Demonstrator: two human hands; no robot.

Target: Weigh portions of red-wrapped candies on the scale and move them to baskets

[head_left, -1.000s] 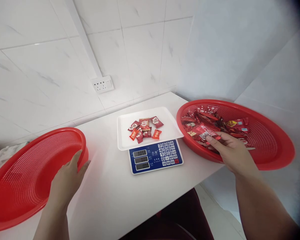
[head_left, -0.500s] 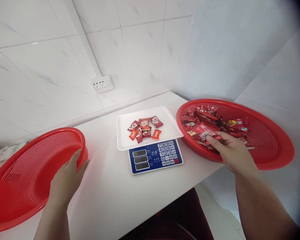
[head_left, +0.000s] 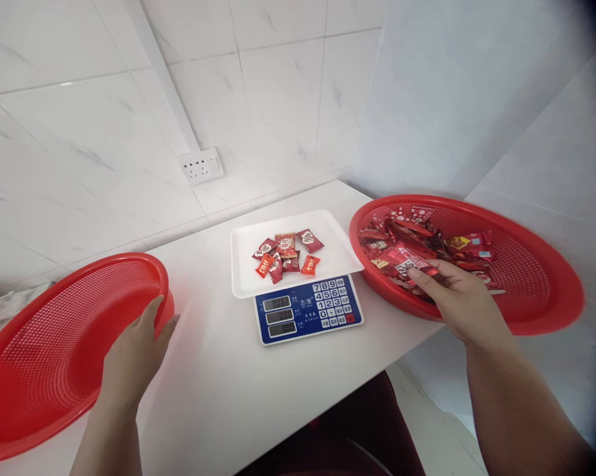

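My left hand (head_left: 136, 354) is closed over the near right rim of a red plastic basket (head_left: 44, 307), with the thumb outside. In my right hand (head_left: 451, 294) a red-and-white candy packet (head_left: 405, 260) is pinched between thumb and fingers. It is held over the near left side of a second red basket (head_left: 540, 274), which contains many red wrapped packets (head_left: 411, 231). Between the baskets stands a blue-fronted digital scale (head_left: 310, 311). Several small red and orange wrapped candies (head_left: 286, 246) lie in a loose cluster on its white tray (head_left: 327, 244).
The white table (head_left: 203, 390) carries the scale and both baskets. The right basket juts past its right edge. Behind is a tiled wall (head_left: 278, 119) with a socket (head_left: 202, 165). A whitish crumpled item (head_left: 17, 311) shows behind the left basket.
Both hands keep almost the same position and grip. The last digit on the scale's top display looks different. The view has shifted very slightly.
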